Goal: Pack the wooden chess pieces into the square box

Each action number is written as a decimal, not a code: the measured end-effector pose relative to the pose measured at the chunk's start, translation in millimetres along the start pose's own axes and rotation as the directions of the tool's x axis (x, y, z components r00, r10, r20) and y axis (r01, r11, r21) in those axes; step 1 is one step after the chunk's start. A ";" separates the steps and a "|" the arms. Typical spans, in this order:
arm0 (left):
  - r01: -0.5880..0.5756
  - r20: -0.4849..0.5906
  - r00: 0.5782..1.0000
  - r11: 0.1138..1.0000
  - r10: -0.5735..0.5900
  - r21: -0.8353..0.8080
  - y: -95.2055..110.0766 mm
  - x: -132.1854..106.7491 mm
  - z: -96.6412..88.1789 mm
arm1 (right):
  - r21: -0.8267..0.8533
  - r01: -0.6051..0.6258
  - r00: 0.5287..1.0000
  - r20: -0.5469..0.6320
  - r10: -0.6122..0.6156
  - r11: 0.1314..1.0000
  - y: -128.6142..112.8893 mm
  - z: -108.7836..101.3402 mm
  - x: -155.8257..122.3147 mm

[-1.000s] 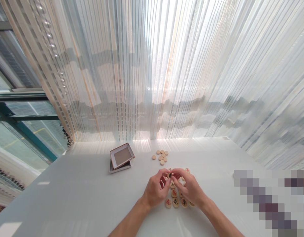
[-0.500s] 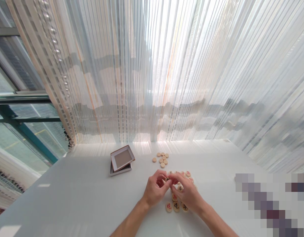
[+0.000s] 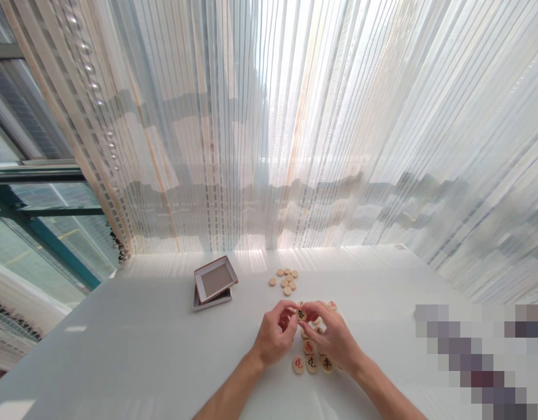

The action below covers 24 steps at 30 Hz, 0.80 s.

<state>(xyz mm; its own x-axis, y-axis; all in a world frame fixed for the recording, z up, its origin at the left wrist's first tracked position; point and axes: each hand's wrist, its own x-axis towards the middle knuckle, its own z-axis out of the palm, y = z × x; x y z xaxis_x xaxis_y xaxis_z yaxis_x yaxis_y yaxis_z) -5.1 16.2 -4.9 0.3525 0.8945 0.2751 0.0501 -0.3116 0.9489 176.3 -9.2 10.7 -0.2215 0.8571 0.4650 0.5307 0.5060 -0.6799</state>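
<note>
At the far left a window (image 3: 54, 245) shows past the edge of the curtain (image 3: 199, 175), which hangs behind the white table (image 3: 133, 344). On the table's left part, a lid (image 3: 216, 280) lies askew over its box base (image 3: 214, 302), inner side up; no brand or label can be read on either. The left hand (image 3: 272, 338) comes next, thumb and forefinger curled to a narrow gap, their tips on the edge of one disc (image 3: 301, 315). Beyond it, near the curtain, eight plain discs (image 3: 289, 278) sit in a loose cluster, with no writing to be made out. The held disc is right at the fingertips, between the two hands, neither being clearly nearer; being round, it has no long axis, and its face, bearing a black character too small to read surely, tilts toward the wearer. Below it, on the table, stand a red 炮 (image 3: 298, 364), a red 馬 (image 3: 309, 347), a black 炮 (image 3: 311, 364) and a black 車 (image 3: 326, 364). The right hand (image 3: 334, 338) arches over more discs, partly hiding them; its thumb and forefinger are slightly parted and meet the held disc's other side. Which hand bears the weight cannot be told.
</note>
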 end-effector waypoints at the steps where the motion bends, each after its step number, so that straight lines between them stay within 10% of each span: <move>1: -0.005 0.002 1.000 1.000 0.005 0.017 1.0 -0.2 -0.1 | -0.003 -0.009 1.000 0.000 0.009 1.000 0.3 -0.9 -0.2; 24: 0.014 -0.044 0.999 0.995 -0.010 0.098 -0.8 -0.2 -0.7 | 0.017 0.013 0.999 0.043 -0.014 1.000 -5.5 -0.7 -0.5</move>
<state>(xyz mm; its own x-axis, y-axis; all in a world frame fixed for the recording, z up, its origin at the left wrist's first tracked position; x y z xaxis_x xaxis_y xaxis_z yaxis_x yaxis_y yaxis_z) -5.9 16.4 -5.5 0.3101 0.9108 0.2724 0.1468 -0.3290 0.9329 174.0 -12.5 14.6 -0.2635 0.8533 0.4499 0.5138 0.5189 -0.6833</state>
